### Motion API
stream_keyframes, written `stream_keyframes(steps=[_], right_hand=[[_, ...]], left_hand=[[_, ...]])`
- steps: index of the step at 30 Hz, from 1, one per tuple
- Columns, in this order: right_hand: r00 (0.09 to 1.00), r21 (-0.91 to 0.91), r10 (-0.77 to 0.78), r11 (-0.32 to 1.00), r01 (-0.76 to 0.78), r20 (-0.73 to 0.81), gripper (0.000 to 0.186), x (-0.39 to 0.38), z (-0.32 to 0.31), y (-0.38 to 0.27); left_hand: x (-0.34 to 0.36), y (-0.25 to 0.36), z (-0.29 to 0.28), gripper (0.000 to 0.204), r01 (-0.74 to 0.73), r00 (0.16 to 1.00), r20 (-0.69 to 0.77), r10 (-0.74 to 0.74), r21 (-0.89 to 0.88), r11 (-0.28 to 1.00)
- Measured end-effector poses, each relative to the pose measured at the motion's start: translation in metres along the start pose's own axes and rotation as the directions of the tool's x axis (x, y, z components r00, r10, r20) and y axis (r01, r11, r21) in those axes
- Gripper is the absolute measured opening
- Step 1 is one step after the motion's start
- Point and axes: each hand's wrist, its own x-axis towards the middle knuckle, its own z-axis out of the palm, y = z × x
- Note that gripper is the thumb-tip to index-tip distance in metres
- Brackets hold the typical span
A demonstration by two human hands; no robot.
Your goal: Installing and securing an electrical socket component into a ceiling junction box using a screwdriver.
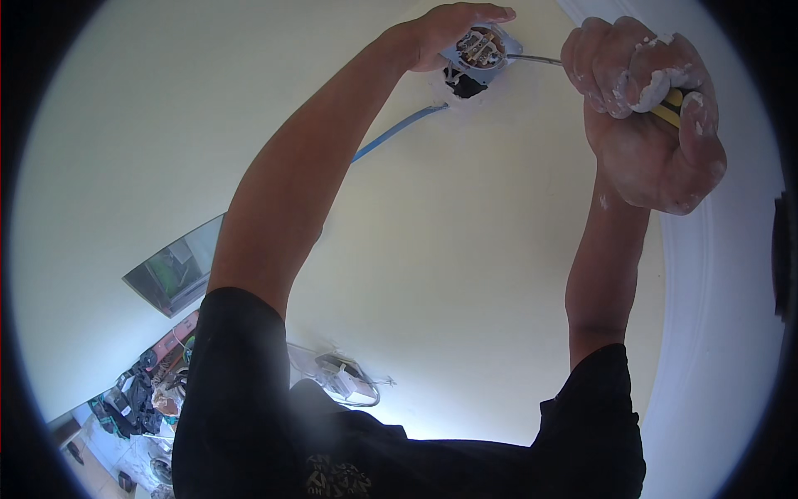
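Observation:
Up at the top of the head view, my left hand grips a round grey fitting by its left side, thumb and fingers around its edge. Inside its open face are pale wires and metal contacts over a copper-coloured base. My right hand, smeared with white paste, is closed around the yellow and black handle of a screwdriver. The shaft points left, and its tip meets the fitting's right rim. Just below the fitting, a dark hole with a rough white edge opens in the pale yellow surface.
A blue strip or conduit runs down-left from near the hole. White moulding borders the right side. At lower left are a framed glass panel and cluttered bags. A white box-like fixture with a cable is behind my left shoulder.

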Motion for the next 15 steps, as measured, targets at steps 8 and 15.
stream_keyframes(steps=[8, 15], right_hand=[[1.000, -0.026, -0.012, 1.000, 0.012, 0.022, 0.033, -0.002, -0.006, -0.003], [0.993, 0.041, -0.116, 0.993, 0.114, 0.037, 0.035, 0.015, 0.011, 0.008]], left_hand=[[-0.009, 0.008, 0.007, 0.098, 0.055, 0.998, -0.036, -0.052, 0.091, 0.994], [-0.035, 0.017, 0.021, 0.110, -0.009, 0.992, -0.125, 0.023, 0.112, 0.994]])
